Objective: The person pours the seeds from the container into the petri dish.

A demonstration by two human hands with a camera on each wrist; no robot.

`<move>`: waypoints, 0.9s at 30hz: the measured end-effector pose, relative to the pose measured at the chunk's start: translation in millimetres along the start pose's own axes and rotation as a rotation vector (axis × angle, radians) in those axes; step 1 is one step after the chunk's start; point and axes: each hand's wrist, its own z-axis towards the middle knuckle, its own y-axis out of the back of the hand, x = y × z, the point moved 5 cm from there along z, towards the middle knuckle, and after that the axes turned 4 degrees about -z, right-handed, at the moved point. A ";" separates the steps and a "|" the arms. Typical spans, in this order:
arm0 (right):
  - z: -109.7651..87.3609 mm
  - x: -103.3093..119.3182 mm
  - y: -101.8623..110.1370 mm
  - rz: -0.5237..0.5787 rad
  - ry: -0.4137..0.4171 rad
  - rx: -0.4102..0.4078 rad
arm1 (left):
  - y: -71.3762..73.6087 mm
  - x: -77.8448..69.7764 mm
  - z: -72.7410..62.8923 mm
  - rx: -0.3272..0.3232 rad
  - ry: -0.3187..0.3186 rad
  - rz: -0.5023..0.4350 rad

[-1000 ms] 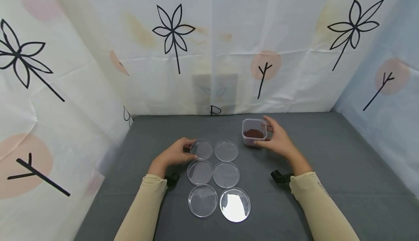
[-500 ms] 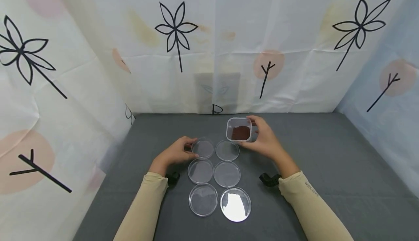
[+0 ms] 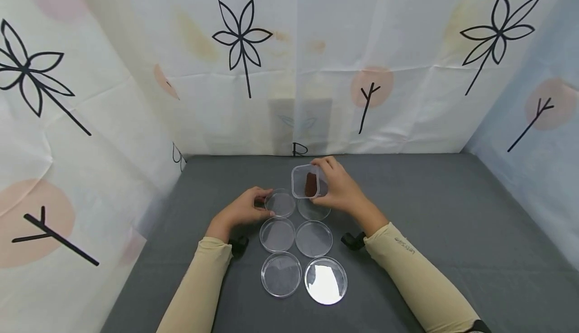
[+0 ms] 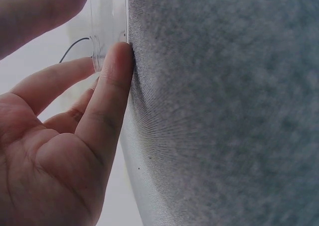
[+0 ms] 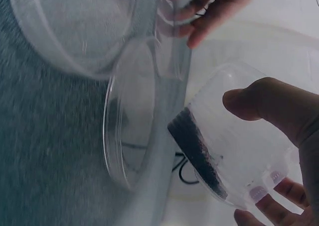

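Note:
My left hand (image 3: 239,208) holds the edge of the back-left clear petri dish (image 3: 280,204) between thumb and fingers. In the left wrist view, fingertips touch that dish's side (image 4: 109,22) at the table surface. My right hand (image 3: 340,187) grips a clear square plastic tub (image 3: 299,182), raised above the back row of dishes. Dark brown powder (image 3: 310,185) lies inside it. The tub is tilted leftward, and in the right wrist view the powder (image 5: 194,149) slopes along one wall. Partly behind the tub is the back-right petri dish (image 3: 314,211).
Two more rows of clear petri dishes stand nearer the front: a middle-left dish (image 3: 277,234), a middle-right dish (image 3: 314,239), a front-left dish (image 3: 281,274) and a front-right dish (image 3: 325,281) with a bright reflection. Grey cloth (image 3: 407,192) covers the table; a patterned curtain (image 3: 316,72) hangs behind.
My right hand has carried the tub leftward from the right of the dishes to above the back row, lifting and tilting it. The powder has shifted inside. My left hand has stayed at its dish.

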 end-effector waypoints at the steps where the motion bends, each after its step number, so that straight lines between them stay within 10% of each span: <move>1: 1.5 2.8 -1.8 -0.013 0.008 0.010 | 0.2 0.5 0.2 -0.002 0.000 0.002; 27: 14.0 41.8 -26.7 -0.405 0.308 -0.049 | 2.1 0.1 -2.1 0.002 0.029 -0.006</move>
